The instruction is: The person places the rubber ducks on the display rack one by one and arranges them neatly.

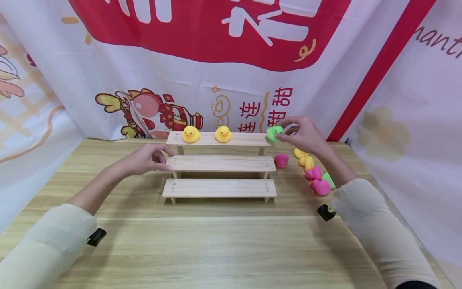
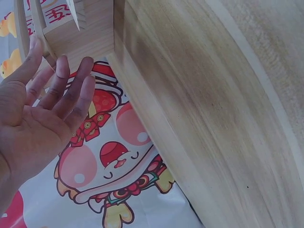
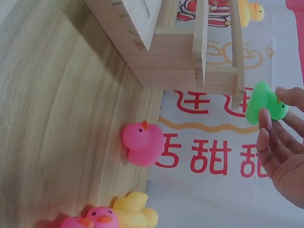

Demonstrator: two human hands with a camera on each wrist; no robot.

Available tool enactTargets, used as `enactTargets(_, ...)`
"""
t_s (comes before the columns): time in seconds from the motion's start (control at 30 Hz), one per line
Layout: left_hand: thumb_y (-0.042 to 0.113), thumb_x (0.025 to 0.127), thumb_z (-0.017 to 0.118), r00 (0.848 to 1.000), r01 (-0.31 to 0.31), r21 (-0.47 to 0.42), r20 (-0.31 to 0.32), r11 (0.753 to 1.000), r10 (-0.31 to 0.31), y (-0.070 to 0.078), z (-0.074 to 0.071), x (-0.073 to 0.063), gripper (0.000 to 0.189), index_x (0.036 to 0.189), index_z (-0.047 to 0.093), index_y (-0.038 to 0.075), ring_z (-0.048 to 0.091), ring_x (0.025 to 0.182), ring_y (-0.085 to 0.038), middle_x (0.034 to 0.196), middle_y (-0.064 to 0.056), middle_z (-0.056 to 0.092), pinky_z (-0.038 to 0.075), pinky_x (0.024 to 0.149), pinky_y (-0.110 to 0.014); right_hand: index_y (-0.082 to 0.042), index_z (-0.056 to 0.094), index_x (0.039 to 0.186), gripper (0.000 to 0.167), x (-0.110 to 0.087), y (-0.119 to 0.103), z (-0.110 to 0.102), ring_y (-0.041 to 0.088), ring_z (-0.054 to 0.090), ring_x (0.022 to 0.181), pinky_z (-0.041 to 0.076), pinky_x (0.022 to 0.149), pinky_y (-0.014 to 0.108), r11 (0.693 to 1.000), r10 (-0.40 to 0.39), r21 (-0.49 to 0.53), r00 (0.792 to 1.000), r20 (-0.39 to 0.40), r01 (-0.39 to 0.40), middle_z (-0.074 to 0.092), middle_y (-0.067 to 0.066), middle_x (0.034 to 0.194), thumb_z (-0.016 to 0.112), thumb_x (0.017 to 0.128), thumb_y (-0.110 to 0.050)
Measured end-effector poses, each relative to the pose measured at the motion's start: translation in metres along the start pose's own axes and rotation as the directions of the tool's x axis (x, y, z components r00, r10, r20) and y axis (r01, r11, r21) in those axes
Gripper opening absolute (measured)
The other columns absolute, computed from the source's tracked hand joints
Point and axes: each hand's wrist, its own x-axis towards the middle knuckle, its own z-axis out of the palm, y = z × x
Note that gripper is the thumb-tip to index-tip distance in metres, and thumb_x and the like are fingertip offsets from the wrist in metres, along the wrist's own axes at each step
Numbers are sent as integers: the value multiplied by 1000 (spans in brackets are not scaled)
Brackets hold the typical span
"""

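Note:
A three-tier wooden stand is on the table. My left hand is at the left end of its middle board, thumb at the near edge and index finger at the far edge. In the left wrist view, the left hand has its other fingers loosely bent below the stand's side. My right hand pinches a green rubber duck at the right end of the top board. The right wrist view shows this green duck between thumb and fingers. Two yellow rubber ducks sit upright on the top board's left half.
A pink duck lies just right of the stand. Further right, under my right forearm, are several yellow, pink and green ducks. A printed cloth hangs behind the table and along its sides.

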Motion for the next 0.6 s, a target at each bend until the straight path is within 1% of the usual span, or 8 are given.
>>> enactTargets(0.2,11,89,83,999,-36,-28,-8,999,36,-2,0,2,40,120,64,-8,60,73,-16,79,-4,67,50,69,-26,-3,72,124,37,6,-5,5,29,70,95,56,74,24,1000,8,16,1000,-2,-8,71,15,119,81,92,-19)
enactTargets(0.37,9,89,82,999,-52,-36,-14,998,51,-5,1,2,39,119,63,-8,60,71,-15,77,-5,67,50,66,-26,-4,73,125,36,11,-9,10,31,71,98,59,78,31,1000,3,30,1000,18,-4,71,15,120,81,92,-17)
enactTargets(0.47,9,89,82,999,-48,-34,-14,998,48,-5,0,1,39,118,63,-8,59,71,-16,76,-5,66,49,66,-26,-4,73,125,36,13,-11,14,30,71,99,60,80,33,1000,-21,23,999,38,20,71,15,122,80,92,-16)
enactTargets(0.53,10,89,82,999,-48,-29,-11,998,48,-4,0,1,40,119,63,-8,59,71,-16,77,-6,66,49,66,-26,-4,73,125,36,15,-12,16,29,71,97,59,79,32,999,-40,14,998,50,39,71,15,121,81,92,-15)
enactTargets(0.6,11,89,83,999,-33,-27,-5,999,33,-3,0,1,40,119,63,-7,58,71,-16,77,-5,66,49,67,-27,-5,73,125,35,16,-15,18,28,72,95,58,77,30,998,-58,9,997,60,58,72,14,119,81,93,-15)
